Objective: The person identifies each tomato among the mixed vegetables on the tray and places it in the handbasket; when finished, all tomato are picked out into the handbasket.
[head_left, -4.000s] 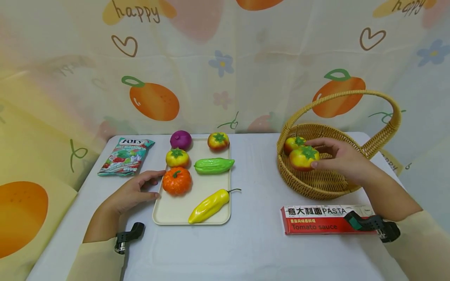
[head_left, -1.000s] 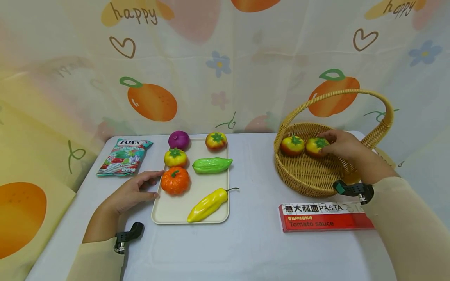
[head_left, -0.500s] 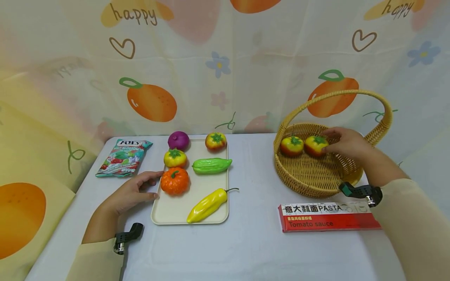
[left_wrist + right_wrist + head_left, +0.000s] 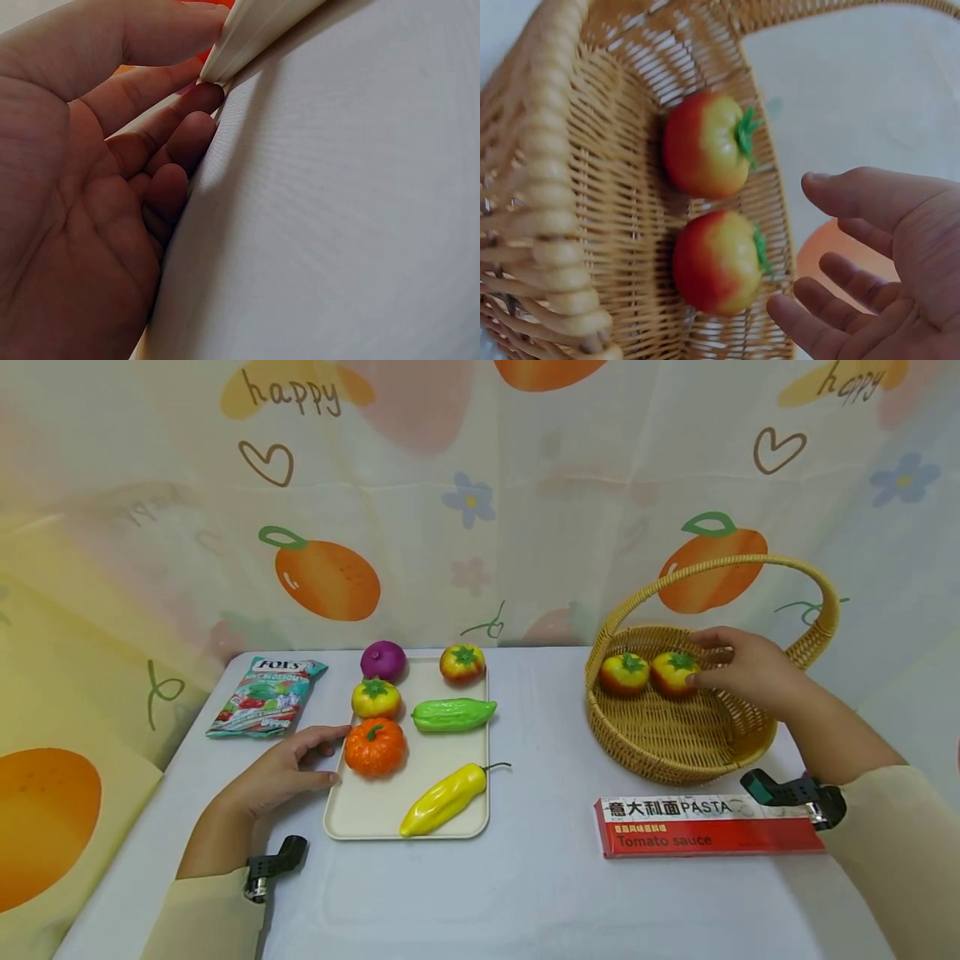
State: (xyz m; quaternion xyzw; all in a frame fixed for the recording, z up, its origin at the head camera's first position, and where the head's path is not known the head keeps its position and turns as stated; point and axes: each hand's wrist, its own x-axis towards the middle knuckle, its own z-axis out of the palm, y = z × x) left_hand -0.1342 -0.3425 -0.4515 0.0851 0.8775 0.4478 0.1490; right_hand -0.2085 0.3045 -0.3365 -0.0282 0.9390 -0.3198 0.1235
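Note:
In the head view, two red-and-yellow toy tomatoes with green tops sit side by side in the wicker basket (image 4: 675,772): a left one (image 4: 624,675) and a right one (image 4: 673,675). My right hand (image 4: 750,672) hovers by the right tomato, fingers spread; the right wrist view shows a gap between the fingers and both tomatoes. My left hand (image 4: 273,777) rests at the left edge of a cream tray (image 4: 360,818), thumb and fingertips at its rim. On the tray, an orange toy pumpkin (image 4: 375,748) is nearest to that hand.
The tray also bears a purple onion (image 4: 383,661), two more tomatoes, a green ridged gourd (image 4: 453,715) and a yellow pepper (image 4: 444,802). A candy bag (image 4: 266,697) lies left, and a red pasta box (image 4: 697,837) in front of the basket. The basket's tall handle (image 4: 720,562) arches over it.
Four seconds ago my right hand held a tomato over the basket; that tomato now sits inside beside the other, let go. The hand has drawn slightly right. My left hand stays put.

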